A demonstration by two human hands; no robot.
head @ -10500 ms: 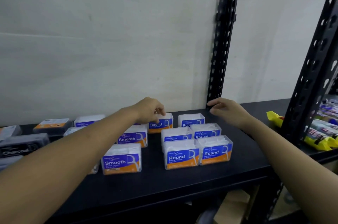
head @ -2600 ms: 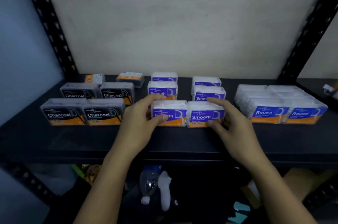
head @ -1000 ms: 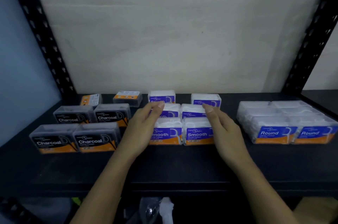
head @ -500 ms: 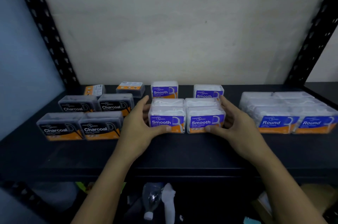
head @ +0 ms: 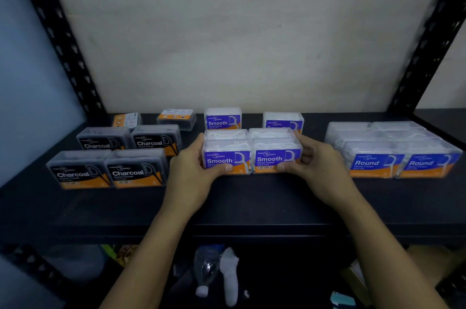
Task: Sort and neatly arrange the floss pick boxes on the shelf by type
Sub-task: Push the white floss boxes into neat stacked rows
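On the black shelf [head: 252, 202] sit three groups of floss pick boxes. Dark Charcoal boxes [head: 137, 170] stand at the left, purple Smooth boxes [head: 252, 149] in the middle, blue Round boxes [head: 393, 154] at the right. My left hand [head: 194, 167] presses the left side of the front block of Smooth boxes and my right hand [head: 317, 160] presses its right side, squeezing the block together. Two more Smooth boxes [head: 223, 118] stand apart behind the block.
Two small boxes [head: 176, 118] lie at the back left, behind the Charcoal group. Black perforated uprights [head: 58, 36] frame the shelf on both sides, with a pale wall behind. Below the shelf edge lie a plastic bottle [head: 208, 268] and other clutter.
Half a second ago my hands were in the same hold on the Smooth block; the block has stayed put. One second ago my hands were reaching over the second row.
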